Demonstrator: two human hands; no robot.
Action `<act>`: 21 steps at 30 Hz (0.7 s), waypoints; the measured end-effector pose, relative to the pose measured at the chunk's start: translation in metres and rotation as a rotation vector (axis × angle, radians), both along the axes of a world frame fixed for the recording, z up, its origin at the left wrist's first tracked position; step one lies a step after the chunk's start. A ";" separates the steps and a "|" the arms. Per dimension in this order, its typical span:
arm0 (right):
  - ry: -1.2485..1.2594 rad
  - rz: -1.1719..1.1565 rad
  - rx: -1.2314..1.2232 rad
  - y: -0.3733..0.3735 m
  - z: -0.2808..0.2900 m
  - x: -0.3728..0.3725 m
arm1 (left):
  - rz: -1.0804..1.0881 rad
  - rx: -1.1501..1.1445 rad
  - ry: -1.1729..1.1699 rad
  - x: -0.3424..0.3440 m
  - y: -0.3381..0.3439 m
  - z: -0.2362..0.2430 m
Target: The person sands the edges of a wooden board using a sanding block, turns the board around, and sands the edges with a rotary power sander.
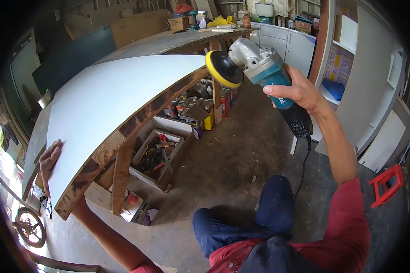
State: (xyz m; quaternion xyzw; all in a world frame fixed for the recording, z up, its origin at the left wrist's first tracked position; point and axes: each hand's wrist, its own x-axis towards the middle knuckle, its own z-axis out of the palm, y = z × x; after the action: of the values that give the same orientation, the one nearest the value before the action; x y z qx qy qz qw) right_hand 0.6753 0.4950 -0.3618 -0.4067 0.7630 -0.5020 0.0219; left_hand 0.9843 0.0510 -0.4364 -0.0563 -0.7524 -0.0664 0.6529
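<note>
My right hand (300, 91) is wrapped round the teal body of an angle grinder (271, 75). The tool is raised, with a black cord trailing from its rear. A round pad (223, 69) with a yellow rim sits on its head, close to the far right tip of a white board (118, 91). That board lies on a worn wooden workbench (171, 42) and has a curved, stained wooden edge (109, 148). At the board's left edge, my left hand (50, 161) grips it with fingertips on the white face. My left forearm passes partly behind the board's near corner.
Under the board are an open drawer box (161, 154) of tools, several tins (196, 111) and a metal can (136, 209). A red stool (387, 185) stands at right near leaning panels (380, 86). White cabinets (282, 41) line the back; a wheel (30, 227) shows at lower left.
</note>
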 end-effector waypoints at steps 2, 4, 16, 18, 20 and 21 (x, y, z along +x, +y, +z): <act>0.090 0.025 -0.011 -0.004 0.000 0.006 | 0.038 -0.010 -0.007 0.002 0.000 0.000; 0.075 0.036 0.017 -0.006 0.004 0.012 | 0.017 0.019 0.009 0.000 -0.003 -0.002; 0.207 0.130 0.016 -0.023 0.008 0.042 | 0.011 0.022 0.024 -0.003 0.006 0.002; 0.192 0.149 0.002 -0.026 0.011 0.046 | 0.041 0.005 0.026 -0.005 0.013 0.005; 0.160 0.132 0.010 -0.025 0.013 0.049 | 0.036 0.018 0.026 -0.004 0.017 0.008; 0.164 0.137 0.010 -0.023 0.012 0.050 | 0.012 0.042 0.024 -0.003 0.017 0.008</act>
State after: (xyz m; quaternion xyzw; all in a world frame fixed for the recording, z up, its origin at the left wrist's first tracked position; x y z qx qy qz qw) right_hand 0.7249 0.4716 -0.3499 -0.4975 0.7350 -0.4606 -0.0040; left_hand 0.9811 0.0682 -0.4288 -0.0390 -0.7432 -0.0777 0.6634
